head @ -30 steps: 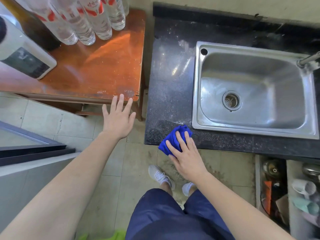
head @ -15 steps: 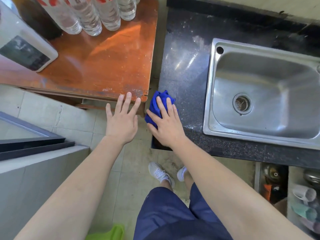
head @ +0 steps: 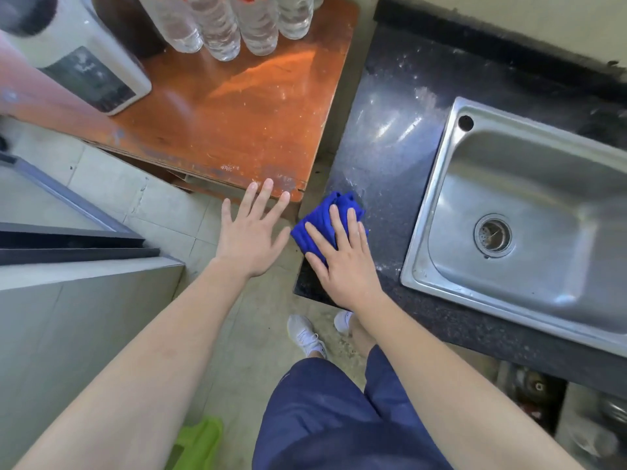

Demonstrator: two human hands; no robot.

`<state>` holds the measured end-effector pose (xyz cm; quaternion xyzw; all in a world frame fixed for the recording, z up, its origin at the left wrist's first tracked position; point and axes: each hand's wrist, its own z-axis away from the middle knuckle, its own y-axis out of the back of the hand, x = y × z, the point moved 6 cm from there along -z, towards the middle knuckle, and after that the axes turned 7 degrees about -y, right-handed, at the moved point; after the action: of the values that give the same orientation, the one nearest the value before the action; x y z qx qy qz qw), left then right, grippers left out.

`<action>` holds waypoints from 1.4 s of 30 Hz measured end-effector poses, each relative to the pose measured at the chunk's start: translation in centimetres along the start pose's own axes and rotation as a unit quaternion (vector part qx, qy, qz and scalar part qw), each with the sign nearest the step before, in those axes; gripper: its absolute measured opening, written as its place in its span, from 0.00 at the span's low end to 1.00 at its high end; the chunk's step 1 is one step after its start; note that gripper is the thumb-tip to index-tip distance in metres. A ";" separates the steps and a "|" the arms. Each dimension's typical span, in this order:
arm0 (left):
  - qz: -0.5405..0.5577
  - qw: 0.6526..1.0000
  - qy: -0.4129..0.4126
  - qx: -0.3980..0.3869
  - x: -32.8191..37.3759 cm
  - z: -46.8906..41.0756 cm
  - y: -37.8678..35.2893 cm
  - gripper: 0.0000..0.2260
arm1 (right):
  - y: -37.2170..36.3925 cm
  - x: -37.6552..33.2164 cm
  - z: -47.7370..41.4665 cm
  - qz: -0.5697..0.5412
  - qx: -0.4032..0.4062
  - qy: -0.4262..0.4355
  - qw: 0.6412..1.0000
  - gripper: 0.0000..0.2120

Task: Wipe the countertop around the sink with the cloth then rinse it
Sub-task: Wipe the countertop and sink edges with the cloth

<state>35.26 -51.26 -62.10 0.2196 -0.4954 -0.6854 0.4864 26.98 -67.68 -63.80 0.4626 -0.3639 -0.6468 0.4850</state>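
Observation:
A bunched blue cloth point(head: 320, 220) lies on the black speckled countertop point(head: 383, 154), at its left edge beside the steel sink point(head: 529, 215). My right hand point(head: 342, 259) presses flat on the cloth with straight, spread fingers. My left hand point(head: 252, 232) hovers open over the floor, holding nothing, its fingertips near the corner of the wooden table. White dusty smears show on the counter beyond the cloth. The tap is out of view.
An orange wooden table point(head: 237, 113) stands left of the counter, carrying several clear water bottles point(head: 234, 25) and a white appliance point(head: 84, 66). A grey cabinet point(head: 68, 317) is at the left. Cluttered shelves point(head: 576, 412) sit under the counter at lower right.
My right hand slid the cloth from the counter's front edge up along its left side, then held near the left edge. The left hand stayed spread by the table corner.

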 end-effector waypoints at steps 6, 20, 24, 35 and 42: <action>0.055 0.994 0.064 0.062 1.5 -0.5 0.4 0.33 | -1.3 5.4 8.5 0.005 0.002 -0.056 0.998 0.27; 0.037 0.997 0.071 0.008 2.9 -8.4 1.5 0.42 | 6.1 12.6 -10.2 -0.014 0.013 -0.151 0.988 0.29; 0.042 0.997 0.061 0.023 3.0 -8.3 1.4 0.38 | 5.2 11.0 -7.2 -0.042 0.034 -0.152 0.987 0.28; 0.040 0.997 0.063 0.037 2.8 -8.4 1.1 0.35 | 4.6 7.7 -7.6 0.004 0.050 0.033 0.998 0.26; 0.050 0.996 0.078 0.019 2.8 -8.5 1.2 0.31 | 8.5 6.9 -20.6 -0.006 0.027 -0.061 0.998 0.27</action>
<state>41.26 -57.69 -64.00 0.2564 -0.4790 -0.6318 0.5529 48.39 -77.04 -63.97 0.4371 -0.4073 -0.6671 0.4450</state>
